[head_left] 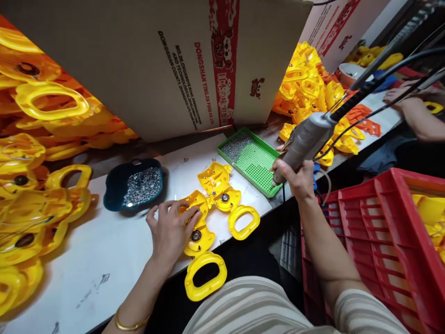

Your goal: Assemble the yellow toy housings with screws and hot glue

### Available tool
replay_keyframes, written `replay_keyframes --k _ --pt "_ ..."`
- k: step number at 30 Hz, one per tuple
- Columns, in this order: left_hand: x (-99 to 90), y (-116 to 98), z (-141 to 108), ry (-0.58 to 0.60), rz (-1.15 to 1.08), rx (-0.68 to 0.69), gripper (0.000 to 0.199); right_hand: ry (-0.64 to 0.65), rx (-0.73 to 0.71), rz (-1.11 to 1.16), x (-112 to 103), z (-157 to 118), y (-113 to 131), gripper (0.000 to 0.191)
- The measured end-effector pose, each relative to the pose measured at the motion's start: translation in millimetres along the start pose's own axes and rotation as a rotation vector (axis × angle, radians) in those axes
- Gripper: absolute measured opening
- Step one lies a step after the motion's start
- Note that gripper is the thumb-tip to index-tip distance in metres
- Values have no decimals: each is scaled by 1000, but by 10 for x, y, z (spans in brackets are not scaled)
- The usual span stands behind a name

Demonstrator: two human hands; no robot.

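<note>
My right hand [295, 178] is wrapped round a grey electric screwdriver [309, 134], which is tilted with its tip over the near end of the green tray [268, 191]. On the white work surface, my left hand [172, 227] has its bent fingers on a yellow plastic shell [194, 199]; thumb and forefinger come close together at its edge, and any small thing between them is hidden. This shell carries a round black part and a loop handle [189, 284] that overhangs the table edge. Just right of it lies a second, similar yellow shell [213, 178] with its own loop handle [231, 222].
A dark dish [113, 188] holds many small screws; more lie in the green tray's far end. Yellow parts [21, 208] are heaped at left and yellow shells [302, 79] behind right. A cardboard box [139, 69] stands behind, a red crate [361, 222] at right. A co-worker's arm [420, 120] shows far right.
</note>
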State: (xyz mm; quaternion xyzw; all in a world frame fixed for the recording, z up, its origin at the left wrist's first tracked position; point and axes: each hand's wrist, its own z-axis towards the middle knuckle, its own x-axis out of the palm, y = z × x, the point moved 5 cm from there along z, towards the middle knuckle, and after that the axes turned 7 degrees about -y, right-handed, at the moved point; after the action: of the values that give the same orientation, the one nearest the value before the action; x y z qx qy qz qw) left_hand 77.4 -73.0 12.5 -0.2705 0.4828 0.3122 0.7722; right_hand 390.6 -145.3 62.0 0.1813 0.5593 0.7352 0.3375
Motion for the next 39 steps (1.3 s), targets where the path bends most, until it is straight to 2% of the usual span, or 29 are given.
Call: replay_keyframes --k 4,7,11,15,24,34,39 --pt "21 4 2 45 34 -3 34 -167 -46 122 -146 209 -132 31" --pt "26 2 1 62 55 2 37 -238 -62 108 -204 284 -238 29" --pt "35 15 -9 65 60 -3 35 -362 -130 151 -229 262 -260 28" --pt "41 18 -17 63 32 -12 34 -424 -166 222 -186 213 -248 30" --pt "18 -17 5 70 57 -10 28 -434 -170 246 -130 218 -358 30" --pt "-8 -46 14 58 58 -10 29 -420 -167 291 -135 213 -370 29" --pt "3 -30 16 49 47 -4 28 -402 -186 209 -118 212 -334 29"
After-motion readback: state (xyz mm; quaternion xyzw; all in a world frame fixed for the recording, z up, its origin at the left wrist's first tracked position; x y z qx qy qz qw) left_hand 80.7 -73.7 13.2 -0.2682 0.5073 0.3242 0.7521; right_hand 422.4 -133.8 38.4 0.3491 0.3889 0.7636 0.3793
